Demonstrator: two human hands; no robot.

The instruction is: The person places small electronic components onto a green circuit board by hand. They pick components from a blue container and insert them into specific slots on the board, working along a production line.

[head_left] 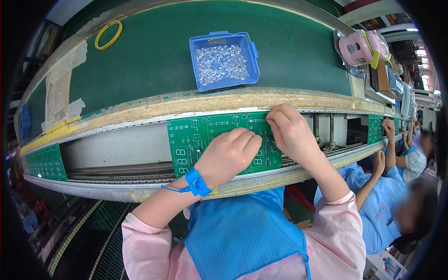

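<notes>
A green circuit board (186, 140) lies in the conveyor rail in front of me, printed with white outlines and digit-shaped patterns. My left hand (229, 153) is over its middle, fingers curled down and together; the fingertips and anything in them are hidden. Around that wrist sits a blue wrist strap (198, 182) with a thin cord. At the board's upper right edge my right hand (290, 131) is closed in a pinch, and what it may hold is too small to tell. Beyond the rail, a blue bin (201, 87) contains many small clear parts (221, 63).
Other green boards sit on the rail at the left (46, 162) and right (374, 128). A yellow ring (116, 41) lies on the green bench (154, 51). A pink container (357, 49) stands at the far right. Co-workers in blue (373, 205) sit close on my right.
</notes>
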